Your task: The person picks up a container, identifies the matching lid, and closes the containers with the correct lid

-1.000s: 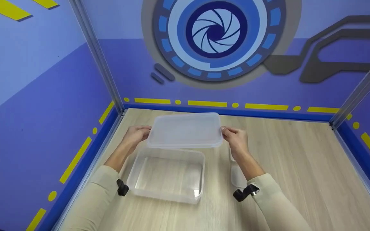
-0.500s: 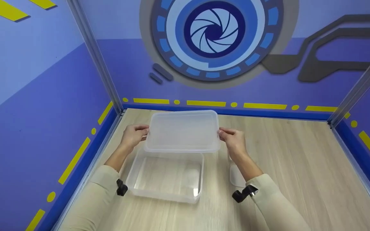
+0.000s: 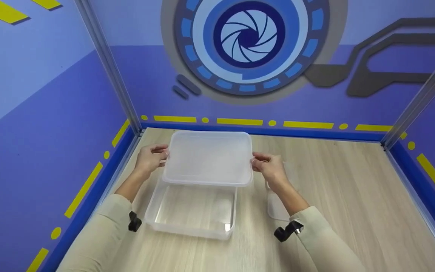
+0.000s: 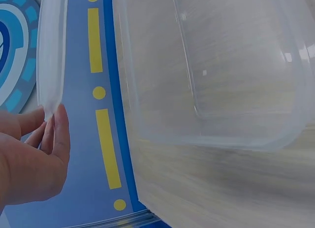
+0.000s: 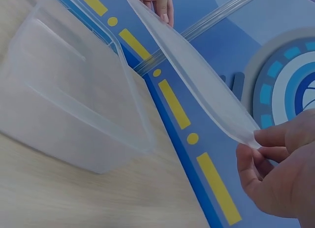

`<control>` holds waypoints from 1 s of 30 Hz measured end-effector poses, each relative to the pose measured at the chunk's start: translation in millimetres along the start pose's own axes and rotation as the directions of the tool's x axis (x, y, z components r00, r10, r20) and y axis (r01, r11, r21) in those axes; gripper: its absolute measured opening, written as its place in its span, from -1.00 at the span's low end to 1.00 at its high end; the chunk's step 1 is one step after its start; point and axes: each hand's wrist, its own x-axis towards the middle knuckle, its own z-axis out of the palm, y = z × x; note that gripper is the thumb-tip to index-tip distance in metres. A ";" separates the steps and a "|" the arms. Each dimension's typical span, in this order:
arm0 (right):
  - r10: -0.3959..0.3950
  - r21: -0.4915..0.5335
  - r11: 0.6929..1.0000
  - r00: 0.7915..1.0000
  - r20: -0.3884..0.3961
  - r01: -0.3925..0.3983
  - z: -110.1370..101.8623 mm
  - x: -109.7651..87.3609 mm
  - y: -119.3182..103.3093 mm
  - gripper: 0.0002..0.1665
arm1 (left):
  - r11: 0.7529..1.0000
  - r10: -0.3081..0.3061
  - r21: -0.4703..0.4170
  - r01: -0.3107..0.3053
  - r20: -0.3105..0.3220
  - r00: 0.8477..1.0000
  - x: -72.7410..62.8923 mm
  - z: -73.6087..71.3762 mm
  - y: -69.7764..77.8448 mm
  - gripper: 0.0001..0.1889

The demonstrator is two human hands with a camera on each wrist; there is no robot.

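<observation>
Held up between both hands is a translucent white plastic lid [image 3: 208, 158], rectangular with rounded corners. My left hand [image 3: 150, 158] pinches its left short edge, thumb against fingers, as the left wrist view also shows with the lid [image 4: 52, 50] seen edge-on. At the opposite short edge my right hand [image 3: 272, 168] pinches the rim the same way. Below and nearer to me a clear rectangular plastic container [image 3: 193, 231] stands uncovered on the table. The lid overlaps the container's far rim in the head view, while the right wrist view shows it raised apart from the container [image 5: 74, 134].
Partly hidden under my right forearm lies another clear plastic piece [image 3: 276, 209] with rounded corners. Wood-grain tabletop [image 3: 353, 207] extends to the right. Blue panels [image 3: 315, 105] with metal posts [image 3: 108, 64] enclose the table at the back and sides.
Both hands have brought the lid slightly left and nearer to me, tilting it so more of its broad face shows. It now covers more of the container's far side in the head view.
</observation>
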 end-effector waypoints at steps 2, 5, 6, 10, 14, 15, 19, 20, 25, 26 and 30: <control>-0.001 -0.008 1.000 1.000 0.012 0.002 0.7 -1.2 1.1 -0.60 | 1.000 -0.003 0.008 0.002 0.014 1.000 -0.9 -2.5 -0.1 -0.62; -0.008 -0.007 1.000 1.000 0.026 0.008 1.6 -2.4 2.7 -0.58 | 1.000 -0.015 0.020 0.014 0.028 1.000 -2.2 -4.4 -1.0 -0.60; -0.009 -0.007 1.000 0.999 0.032 0.010 2.0 -2.9 3.0 -0.58 | 0.999 -0.021 0.024 0.021 0.032 0.999 -2.6 -5.0 -1.5 -0.60; -0.012 0.006 1.000 0.999 0.046 0.011 3.7 -4.4 3.8 -0.55 | 0.999 -0.031 0.042 0.029 0.054 0.998 -3.3 -7.5 -3.4 -0.59; -0.012 0.015 1.000 0.998 0.055 0.011 5.0 -5.9 4.0 -0.54 | 0.998 -0.029 0.054 0.025 0.071 0.997 -3.4 -10.4 -4.6 -0.60; -0.011 0.013 1.000 0.998 0.055 0.010 5.2 -6.3 4.3 -0.54 | 0.998 -0.029 0.057 0.025 0.074 0.997 -3.4 -11.1 -4.8 -0.60; -0.006 0.005 1.000 0.998 0.062 0.006 5.7 -8.5 5.1 -0.51 | 0.998 -0.025 0.067 0.019 0.088 0.996 -4.0 -14.7 -4.7 -0.61; -0.005 0.003 1.000 0.998 0.065 0.004 6.1 -8.8 5.8 -0.49 | 0.997 -0.024 0.070 0.017 0.091 0.996 -4.1 -15.5 -4.5 -0.60; 0.007 -0.002 1.000 0.996 0.084 -0.007 9.9 -11.2 8.6 -0.44 | 0.996 -0.019 0.092 0.009 0.109 0.994 -5.6 -21.2 -4.5 -0.59; 0.009 -0.004 1.000 0.996 0.088 -0.009 10.7 -11.8 9.0 -0.44 | 0.995 -0.021 0.095 0.010 0.112 0.994 -6.0 -22.1 -4.7 -0.59; 0.011 -0.003 1.000 0.995 0.102 -0.010 14.0 -14.4 10.0 -0.43 | 0.993 -0.032 0.113 0.019 0.120 0.992 -8.3 -25.4 -6.1 -0.61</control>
